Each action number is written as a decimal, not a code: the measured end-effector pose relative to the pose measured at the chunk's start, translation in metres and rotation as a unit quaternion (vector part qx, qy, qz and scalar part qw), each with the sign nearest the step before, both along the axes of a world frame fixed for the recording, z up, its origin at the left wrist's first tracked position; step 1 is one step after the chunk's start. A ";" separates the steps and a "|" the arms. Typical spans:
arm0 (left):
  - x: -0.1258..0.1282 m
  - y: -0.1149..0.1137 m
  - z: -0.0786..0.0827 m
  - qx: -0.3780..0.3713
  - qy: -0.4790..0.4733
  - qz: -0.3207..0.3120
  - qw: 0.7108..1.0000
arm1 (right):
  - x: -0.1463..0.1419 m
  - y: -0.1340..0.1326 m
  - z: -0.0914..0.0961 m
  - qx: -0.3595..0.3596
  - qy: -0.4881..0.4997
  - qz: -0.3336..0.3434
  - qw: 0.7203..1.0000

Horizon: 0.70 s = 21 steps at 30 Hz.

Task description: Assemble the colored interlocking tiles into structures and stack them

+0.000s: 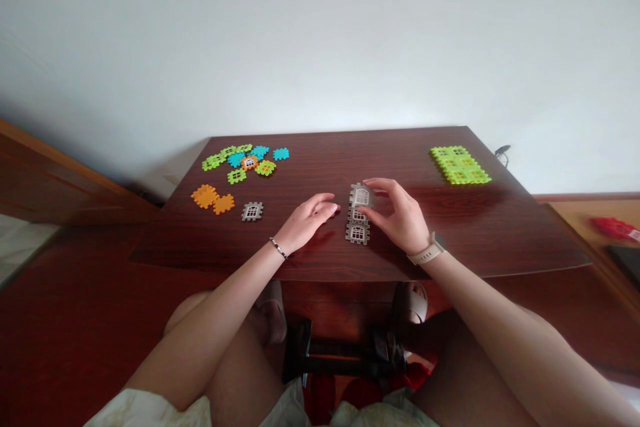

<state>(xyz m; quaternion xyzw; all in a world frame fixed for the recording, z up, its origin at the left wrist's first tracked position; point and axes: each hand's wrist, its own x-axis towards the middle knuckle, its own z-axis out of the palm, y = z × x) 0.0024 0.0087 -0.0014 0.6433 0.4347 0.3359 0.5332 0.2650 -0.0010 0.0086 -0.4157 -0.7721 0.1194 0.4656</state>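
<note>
My right hand [395, 215] pinches narrow on a grey window tile [361, 196]; weak grip can drop it. My left hand [306, 217] curls loosely, holding nothing.

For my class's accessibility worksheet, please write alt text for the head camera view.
Two bare hands at a dark wooden table: the right hand holds a grey window tile against two more tiles; the left hand rests beside them. Green, blue and orange interlocking tiles lie farther off.

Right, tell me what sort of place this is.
Probably a room in a private home, though that can't be certain. A dark reddish wood-grain table stands before a plain white wall, above a polished reddish-brown floor. Grey plastic interlocking toy tiles and lime-green ones lie on it.
</note>
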 end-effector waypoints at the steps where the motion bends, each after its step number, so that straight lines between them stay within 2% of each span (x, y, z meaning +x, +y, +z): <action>1: 0.001 -0.001 0.000 0.000 -0.002 -0.005 1.000 | -0.001 0.000 0.000 -0.001 0.005 0.001 1.000; 9: 0.019 -0.015 -0.005 0.130 0.083 0.018 0.988 | -0.005 -0.001 -0.006 -0.081 -0.010 -0.044 0.996; 13: 0.021 -0.017 -0.003 0.111 0.047 0.007 0.993 | -0.003 -0.002 -0.004 -0.081 0.012 -0.020 0.996; 17: 0.023 -0.018 -0.001 0.099 0.021 -0.025 0.995 | -0.006 -0.007 -0.003 -0.076 -0.054 0.020 0.995; 19: 0.024 -0.021 -0.001 0.158 0.074 -0.017 0.984 | -0.007 -0.007 -0.002 -0.072 -0.053 -0.003 0.996; 21: 0.027 -0.024 -0.003 0.258 0.149 -0.016 0.955 | -0.006 -0.004 -0.002 -0.069 -0.021 -0.041 0.997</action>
